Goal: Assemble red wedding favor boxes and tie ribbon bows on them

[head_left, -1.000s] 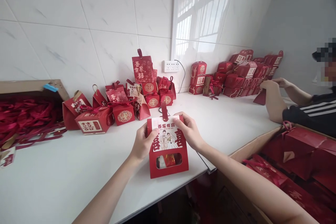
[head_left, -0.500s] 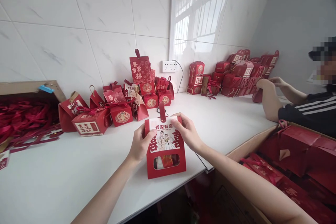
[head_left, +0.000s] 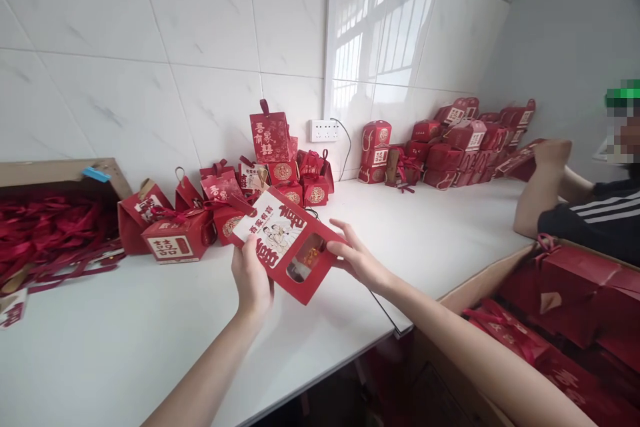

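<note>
The red box [head_left: 283, 243] is held tilted over the table [head_left: 100, 347], gripped by the left hand [head_left: 251, 277]. Its lower corner is touched by the right hand [head_left: 363, 260]; whether it grips cannot be told. Probably light and easily bent, it should be held by its sides.

Red box [head_left: 290, 247], tilted, in left hand [head_left: 253, 280], right hand [head_left: 359, 259] at its base; further boxes [head_left: 176, 240] on the counter [head_left: 425, 233] along the wall [head_left: 213, 73].
</note>
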